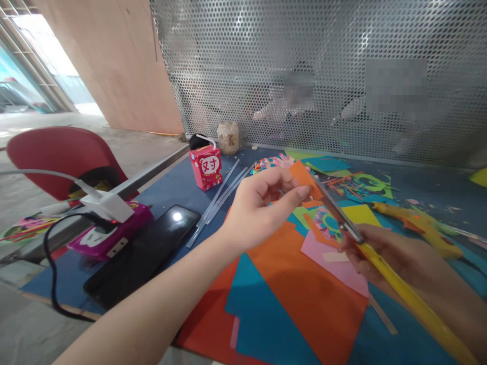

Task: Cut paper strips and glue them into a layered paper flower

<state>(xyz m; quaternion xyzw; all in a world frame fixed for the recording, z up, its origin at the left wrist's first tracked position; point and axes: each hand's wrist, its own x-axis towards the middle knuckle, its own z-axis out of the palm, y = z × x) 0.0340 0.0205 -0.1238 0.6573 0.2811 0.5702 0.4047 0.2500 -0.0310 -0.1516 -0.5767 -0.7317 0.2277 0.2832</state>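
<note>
The left grip [262, 210] pinches an orange paper piece [303, 175] above the bench [162, 190]; the right grip [405, 251] grasps a yellow-handled metal tool [376, 257], slanting up leftward, its tip beside the paper's right edge, contact unclear

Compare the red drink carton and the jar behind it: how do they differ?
The drink carton is boxy with flat faces, while the jar is rounded. The drink carton is red with bold white print; the jar is pale with brownish patches. A bent white straw sticks out of the drink carton, whereas none shows in the jar. Both stand upright on the blue table.
</note>
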